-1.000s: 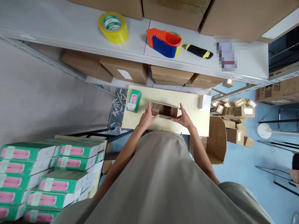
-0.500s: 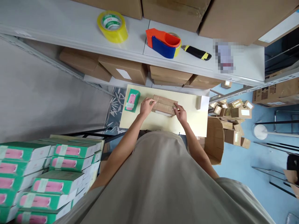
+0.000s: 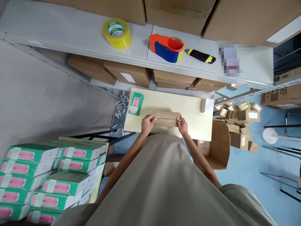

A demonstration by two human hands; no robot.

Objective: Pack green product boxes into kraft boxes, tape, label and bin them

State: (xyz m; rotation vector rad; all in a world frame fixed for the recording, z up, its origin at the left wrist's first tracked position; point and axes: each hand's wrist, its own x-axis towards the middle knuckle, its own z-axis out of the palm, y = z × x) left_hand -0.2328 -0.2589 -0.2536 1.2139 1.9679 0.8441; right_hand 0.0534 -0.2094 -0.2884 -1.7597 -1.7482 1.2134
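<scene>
- Grey shelf (image 3: 77, 31), across top of frame: bears tools, overhangs far side of table in this view; a hand raised too fast, w/ little room to spare, might knock its edge.
- Stacked green boxes (image 3: 55, 185), lower L of frame: piled several high; a stray elbow could tip an upper one.
- Pale worktable (image 3: 183, 103), ctr of frame: narrow top, w/ grey-green shirt (image 3: 169, 182) close at near edge; a lean fwd could nudge the work.
- Big open carton (image 3: 219, 138), R of ctr, beside table: anything sliding off table's R end might drop in or nr it.
- Small carton (image 3: 166, 121), mid-frame nr table's front edge, held btwn both hands: lengthwise seam faces camera, no tape visible along it. Flaps could spring up if pressure eases; thin board may buckle if squeezed. Can't tell if it rests fully on table.
- Green-and-pink box (image 3: 135, 104), table's L end, well apart from small carton: a wide L sweep could push it off.
- L hand (image 3: 147, 123), ctr: thumb & fingers pinch carton's L end; a slip there would skew it.
- R hand (image 3: 182, 125), just R of ctr: gripping opposite end; uneven force vs. L might twist seam out of line.
- Tape dispenser (image 3: 166, 50), upper ctr on shelf: out of both hands; a one-handed reach would leave flaps half held.
- Utility knife (image 3: 198, 56), just R of dispenser: blade state too small to tell; if out, a blind grab risks a cut.
</scene>
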